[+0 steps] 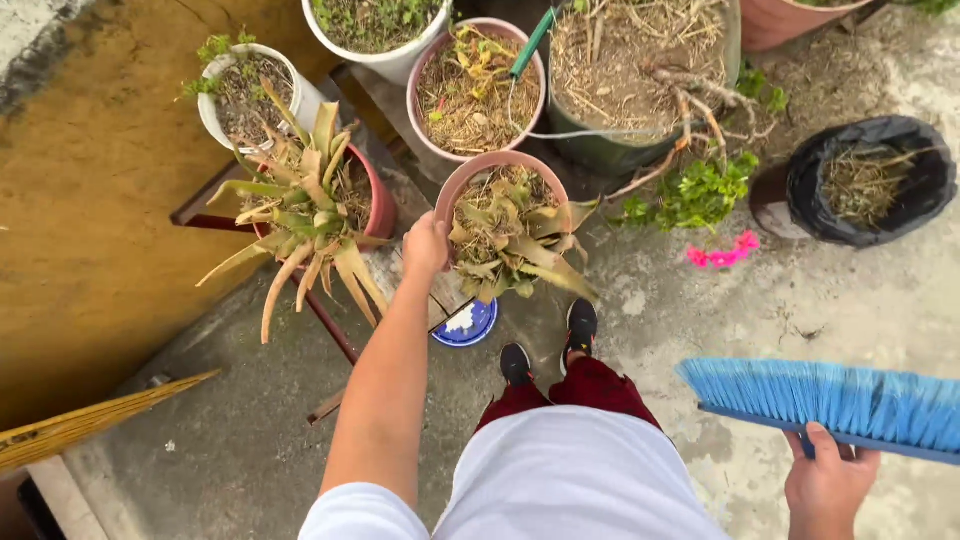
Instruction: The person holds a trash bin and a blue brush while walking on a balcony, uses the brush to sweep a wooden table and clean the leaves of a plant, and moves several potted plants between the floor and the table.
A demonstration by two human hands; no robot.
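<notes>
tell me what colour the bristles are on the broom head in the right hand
Bright blue bristles, clearest in the head view.

At upper left stands a white pot of soil, with a red pot of drooping aloe below it. A black bag-lined bin sits at right (dry stalks inside). Pink flowers lie centre-right; a blue dish lies at centre.

White short-sleeved shirt, dark red trousers, black shoes with a small orange mark. Bare forearms, bare left hand and right hand, no gloves.
</notes>
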